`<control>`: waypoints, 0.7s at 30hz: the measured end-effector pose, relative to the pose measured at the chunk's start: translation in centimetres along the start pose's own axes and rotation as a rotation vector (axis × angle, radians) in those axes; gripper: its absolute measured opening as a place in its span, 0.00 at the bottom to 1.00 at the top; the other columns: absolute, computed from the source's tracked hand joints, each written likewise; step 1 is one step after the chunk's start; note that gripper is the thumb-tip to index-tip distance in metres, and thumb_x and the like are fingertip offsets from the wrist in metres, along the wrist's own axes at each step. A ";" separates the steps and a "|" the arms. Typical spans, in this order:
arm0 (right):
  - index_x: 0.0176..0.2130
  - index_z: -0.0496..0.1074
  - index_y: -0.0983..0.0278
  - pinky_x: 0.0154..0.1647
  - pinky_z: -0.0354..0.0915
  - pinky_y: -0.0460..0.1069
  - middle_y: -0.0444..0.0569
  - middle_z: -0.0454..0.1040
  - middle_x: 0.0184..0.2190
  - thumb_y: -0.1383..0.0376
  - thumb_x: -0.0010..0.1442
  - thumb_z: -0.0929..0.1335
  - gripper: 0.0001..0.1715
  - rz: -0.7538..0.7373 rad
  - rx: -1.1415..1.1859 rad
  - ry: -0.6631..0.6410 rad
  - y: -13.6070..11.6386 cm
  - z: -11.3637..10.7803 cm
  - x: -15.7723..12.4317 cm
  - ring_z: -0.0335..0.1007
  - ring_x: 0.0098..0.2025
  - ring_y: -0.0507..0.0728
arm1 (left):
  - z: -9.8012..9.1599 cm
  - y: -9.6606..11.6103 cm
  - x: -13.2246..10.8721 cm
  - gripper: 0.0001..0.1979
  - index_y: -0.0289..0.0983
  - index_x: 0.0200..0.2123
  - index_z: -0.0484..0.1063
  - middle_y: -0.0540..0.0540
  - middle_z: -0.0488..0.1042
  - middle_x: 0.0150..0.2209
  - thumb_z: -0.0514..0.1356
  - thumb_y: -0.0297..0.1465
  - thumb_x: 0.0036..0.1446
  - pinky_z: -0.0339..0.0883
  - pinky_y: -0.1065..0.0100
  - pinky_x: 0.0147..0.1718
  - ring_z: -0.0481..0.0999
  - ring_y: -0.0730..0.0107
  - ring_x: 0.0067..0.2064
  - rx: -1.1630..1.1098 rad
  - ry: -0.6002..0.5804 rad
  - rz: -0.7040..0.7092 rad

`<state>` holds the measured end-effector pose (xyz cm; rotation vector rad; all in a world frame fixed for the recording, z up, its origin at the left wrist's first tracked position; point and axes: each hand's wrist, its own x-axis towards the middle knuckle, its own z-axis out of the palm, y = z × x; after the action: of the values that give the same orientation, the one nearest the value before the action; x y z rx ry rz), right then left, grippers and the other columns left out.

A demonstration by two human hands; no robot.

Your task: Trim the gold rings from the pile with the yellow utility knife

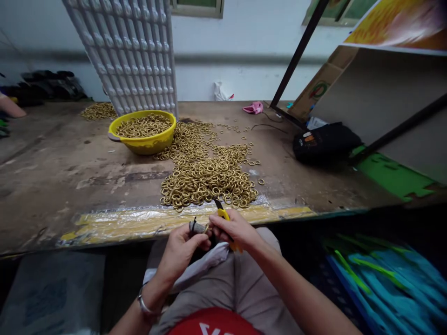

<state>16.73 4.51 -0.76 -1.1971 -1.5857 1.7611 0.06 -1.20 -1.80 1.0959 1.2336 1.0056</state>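
Note:
At the table's near edge, my left hand (183,246) is closed with a gold ring (206,229) at its fingertips; a grey wrap with a black tie (196,227) covers one of its fingers. My right hand (235,230) is wrapped round a yellow-handled knife (223,214), its dark blade pointing up and away, and its fingertips meet the left ones at the ring. Just beyond both hands lies a large pile of gold rings (209,179). A yellow basin (148,143) full of similar rings stands at the back left of the pile.
The wooden table (296,186) has yellow tape (129,225) along its front edge. A ribbed plastic panel (132,56) stands behind the basin. A black bag (324,142) and pink cloth (254,108) lie at the right. Another person's arm (10,106) shows far left.

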 end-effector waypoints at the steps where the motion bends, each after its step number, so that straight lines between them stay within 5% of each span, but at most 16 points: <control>1: 0.23 0.64 0.65 0.19 0.49 0.43 0.41 0.62 0.18 0.50 0.60 0.62 0.24 -0.055 -0.088 0.068 0.1 0.1 -0.4 0.51 0.18 0.47 | 0.1 0.1 0.1 0.05 0.33 0.30 0.76 0.48 0.76 0.23 0.61 0.29 0.52 0.67 0.70 0.28 0.73 0.70 0.25 -0.068 -0.006 -0.029; 6: 0.30 0.69 0.64 0.31 0.54 0.45 0.46 0.70 0.26 0.69 0.58 0.63 0.06 -0.251 -0.725 0.270 1.0 1.0 -3.0 0.64 0.29 0.52 | 0.7 0.0 0.3 0.07 0.32 0.25 0.74 0.50 0.71 0.20 0.64 0.31 0.49 0.64 0.72 0.25 0.68 0.74 0.23 -0.208 -0.037 -0.043; 13: 0.37 0.69 0.64 0.34 0.56 0.47 0.49 0.75 0.34 0.75 0.59 0.61 0.10 -0.201 -1.074 0.290 1.7 2.1 -3.3 0.70 0.35 0.55 | 1.0 0.1 -0.1 0.08 0.34 0.25 0.73 0.52 0.69 0.18 0.64 0.33 0.49 0.60 0.72 0.22 0.65 0.75 0.20 -0.109 -0.038 -0.043; 18: 0.37 0.70 0.66 0.30 0.53 0.48 0.53 0.76 0.32 0.76 0.60 0.60 0.12 0.064 -1.255 0.446 2.1 -1.2 -1.4 0.71 0.31 0.56 | 0.5 1.5 -1.4 0.09 0.34 0.19 0.69 0.51 0.69 0.19 0.62 0.27 0.49 0.60 0.73 0.26 0.66 0.74 0.24 0.063 -0.093 0.023; 21: 0.34 0.70 0.65 0.30 0.52 0.48 0.51 0.76 0.31 0.71 0.61 0.62 0.07 0.078 -1.235 0.532 2.4 -3.9 -1.1 0.71 0.32 0.56 | 0.1 1.0 -1.7 0.09 0.34 0.24 0.71 0.49 0.70 0.20 0.62 0.32 0.54 0.60 0.73 0.27 0.67 0.74 0.25 0.016 -0.145 0.011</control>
<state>21.05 5.24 -2.50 -1.9984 -2.2618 0.2201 0.05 -2.65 -0.45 1.1685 1.1211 0.9098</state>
